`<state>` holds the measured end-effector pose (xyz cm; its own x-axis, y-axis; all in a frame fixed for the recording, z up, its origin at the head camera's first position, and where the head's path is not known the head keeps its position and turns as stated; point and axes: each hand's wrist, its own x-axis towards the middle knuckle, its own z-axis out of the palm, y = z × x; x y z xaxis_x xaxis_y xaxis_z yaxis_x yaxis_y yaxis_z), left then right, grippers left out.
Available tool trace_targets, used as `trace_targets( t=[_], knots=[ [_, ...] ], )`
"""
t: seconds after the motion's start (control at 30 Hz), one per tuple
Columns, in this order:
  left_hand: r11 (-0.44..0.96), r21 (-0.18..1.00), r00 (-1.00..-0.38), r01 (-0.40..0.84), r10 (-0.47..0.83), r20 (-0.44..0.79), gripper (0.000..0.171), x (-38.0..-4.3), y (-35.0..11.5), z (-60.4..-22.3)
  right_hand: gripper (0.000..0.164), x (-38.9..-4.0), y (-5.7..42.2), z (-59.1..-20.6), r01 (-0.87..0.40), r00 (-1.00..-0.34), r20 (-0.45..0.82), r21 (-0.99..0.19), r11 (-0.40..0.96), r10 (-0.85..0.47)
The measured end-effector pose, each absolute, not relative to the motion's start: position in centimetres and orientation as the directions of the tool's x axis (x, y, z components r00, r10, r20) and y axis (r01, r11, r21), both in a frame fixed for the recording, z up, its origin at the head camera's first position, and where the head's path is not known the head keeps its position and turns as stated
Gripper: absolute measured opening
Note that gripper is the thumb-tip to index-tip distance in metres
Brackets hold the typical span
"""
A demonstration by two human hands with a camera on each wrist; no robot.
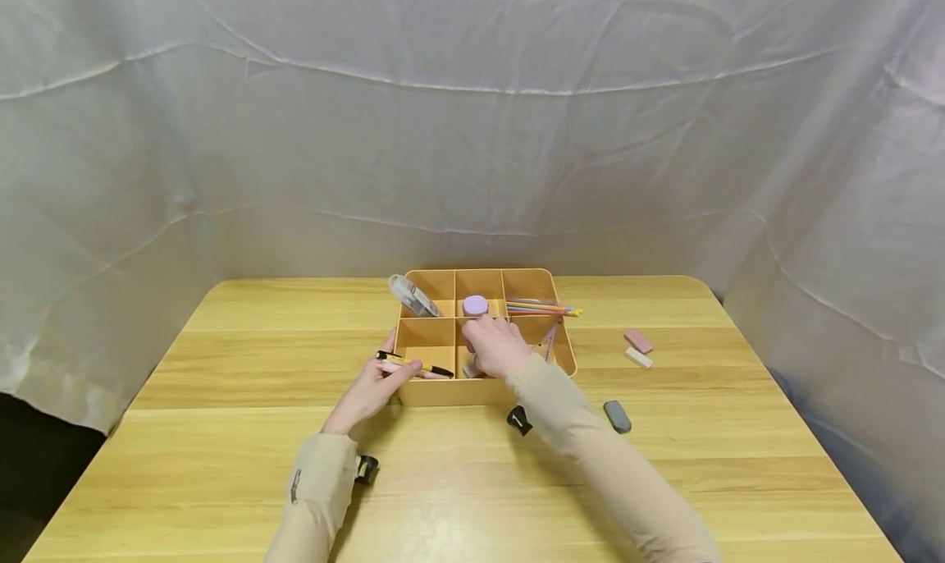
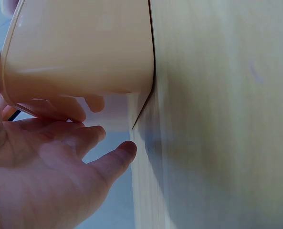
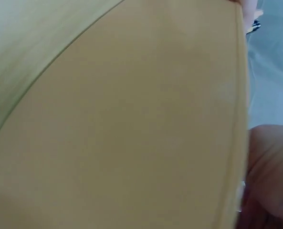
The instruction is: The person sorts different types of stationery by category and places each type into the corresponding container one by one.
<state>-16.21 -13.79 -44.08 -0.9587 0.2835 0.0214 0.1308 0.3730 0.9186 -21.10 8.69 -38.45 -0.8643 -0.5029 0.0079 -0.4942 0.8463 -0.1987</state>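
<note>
An orange organizer box with several compartments stands on the table. My left hand grips its front left corner, thumb over the rim; in the left wrist view the fingers lie along the outer wall. By that thumb, a yellow-and-black pen and a pale pen slant across the front left compartment, ends past the rim. My right hand reaches down into the front middle compartment, beside a small whitish object. Its fingertips are hidden; I cannot tell what they hold.
In the back row are a clear-and-grey tube-like item, a lilac round-topped item and colored pencils. A pink set square leans front right. Right of the box lie pink, white and grey blocks.
</note>
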Motion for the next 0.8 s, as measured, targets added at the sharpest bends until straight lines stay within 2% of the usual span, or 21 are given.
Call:
trace_targets(
  t=[0.17,0.5,0.67,0.8],
  knots=[
    [0.360,0.926,-0.959,0.118,0.282,0.012,0.032,-16.2,-13.7,-44.1,0.024,-21.5,8.3,-39.2,-0.465,-0.881,0.000,-0.187,0.866,-0.473],
    [0.357,0.927,-0.959,0.114,0.285,0.008,0.033,-16.2,-13.7,-44.2,0.021,-21.7,8.2,-40.0,-0.459,-0.881,-0.040,-0.173,0.871,-0.472],
    [0.358,0.927,-0.958,0.116,0.287,0.009,0.033,-16.2,-13.8,-44.2,0.013,-21.2,8.6,-39.4,-0.484,-0.870,0.001,-0.198,0.853,-0.493],
    [0.358,0.927,-0.957,0.114,0.290,0.005,0.033,-16.2,-13.9,-44.3,0.003,-20.2,9.5,-38.4,-0.487,-0.868,0.045,-0.269,0.831,-0.494]
  ],
)
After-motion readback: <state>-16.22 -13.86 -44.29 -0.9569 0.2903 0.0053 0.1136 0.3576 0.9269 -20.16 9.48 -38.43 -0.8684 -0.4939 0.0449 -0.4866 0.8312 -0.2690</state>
